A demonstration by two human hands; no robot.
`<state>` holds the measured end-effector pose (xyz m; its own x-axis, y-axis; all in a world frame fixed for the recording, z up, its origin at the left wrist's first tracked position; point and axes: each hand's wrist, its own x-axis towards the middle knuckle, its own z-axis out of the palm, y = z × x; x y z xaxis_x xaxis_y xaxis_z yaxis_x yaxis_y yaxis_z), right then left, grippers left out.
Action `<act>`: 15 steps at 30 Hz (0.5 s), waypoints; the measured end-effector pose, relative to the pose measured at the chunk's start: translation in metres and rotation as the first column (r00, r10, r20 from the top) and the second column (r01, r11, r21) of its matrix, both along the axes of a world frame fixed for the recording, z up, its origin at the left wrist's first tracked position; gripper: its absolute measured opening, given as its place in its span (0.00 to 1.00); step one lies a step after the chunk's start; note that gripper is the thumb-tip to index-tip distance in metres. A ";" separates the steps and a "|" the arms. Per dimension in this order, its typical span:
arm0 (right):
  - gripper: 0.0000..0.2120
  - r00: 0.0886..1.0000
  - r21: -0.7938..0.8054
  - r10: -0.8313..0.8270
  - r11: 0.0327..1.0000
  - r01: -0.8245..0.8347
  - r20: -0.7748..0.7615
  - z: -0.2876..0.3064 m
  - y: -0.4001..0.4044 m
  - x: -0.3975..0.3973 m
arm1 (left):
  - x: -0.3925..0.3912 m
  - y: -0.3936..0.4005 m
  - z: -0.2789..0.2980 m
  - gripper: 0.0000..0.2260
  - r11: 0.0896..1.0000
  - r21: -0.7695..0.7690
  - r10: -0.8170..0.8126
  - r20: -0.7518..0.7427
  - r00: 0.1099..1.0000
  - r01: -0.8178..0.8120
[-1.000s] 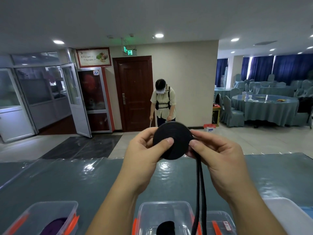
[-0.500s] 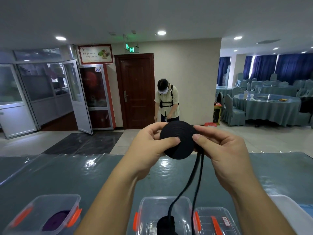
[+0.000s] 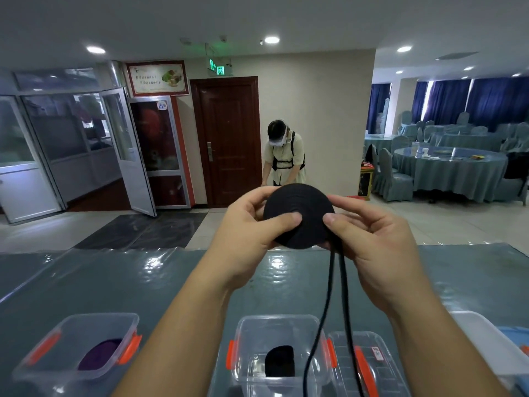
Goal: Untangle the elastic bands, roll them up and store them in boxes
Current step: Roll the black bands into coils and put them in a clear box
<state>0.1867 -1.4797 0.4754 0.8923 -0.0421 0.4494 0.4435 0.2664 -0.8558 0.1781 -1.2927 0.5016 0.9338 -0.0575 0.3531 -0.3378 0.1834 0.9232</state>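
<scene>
A thick black roll of elastic band (image 3: pixel 297 206) is held up in front of me, above the table. My left hand (image 3: pixel 252 233) grips its left side, thumb pressed on the face. My right hand (image 3: pixel 375 242) pinches its right edge. Two black strands of loose band (image 3: pixel 329 305) hang from the roll down past the boxes. Below stands a clear box with orange clips (image 3: pixel 277 325) holding a small black roll (image 3: pixel 280 361). At the lower left, another clear box (image 3: pixel 77 325) holds a purple roll (image 3: pixel 101 353).
A clear lid with an orange clip (image 3: pixel 369 365) lies right of the middle box, and a white container (image 3: pixel 486 339) sits at the lower right. The table (image 3: pixel 114 282) has a glossy grey-green cover. A person stands bent over near a brown door (image 3: pixel 229 138) beyond.
The roll and both hands have stayed up in front of me with small shifts. The hanging strands have swung, now falling straighter beside the middle box.
</scene>
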 end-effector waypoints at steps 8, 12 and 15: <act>0.12 1.000 -0.034 -0.017 0.999 0.017 0.003 -0.004 -0.004 -0.001 | -0.003 0.007 -0.002 0.11 0.996 0.085 -0.026 -0.047 0.999 0.030; 0.17 0.999 0.062 -0.034 0.998 0.033 0.020 -0.007 -0.001 -0.003 | -0.005 -0.001 -0.008 0.13 1.000 -0.031 0.003 -0.055 0.998 -0.004; 0.11 0.997 0.036 -0.071 0.997 0.070 0.030 -0.010 -0.004 -0.002 | -0.005 -0.001 -0.016 0.18 0.995 0.094 -0.021 -0.060 0.998 0.027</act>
<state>0.1848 -1.4834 0.4657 0.8723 -0.1209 0.4738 0.4884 0.2629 -0.8321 0.1730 -1.2939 0.4853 0.9509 -0.1106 0.2890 -0.2785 0.1012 0.9551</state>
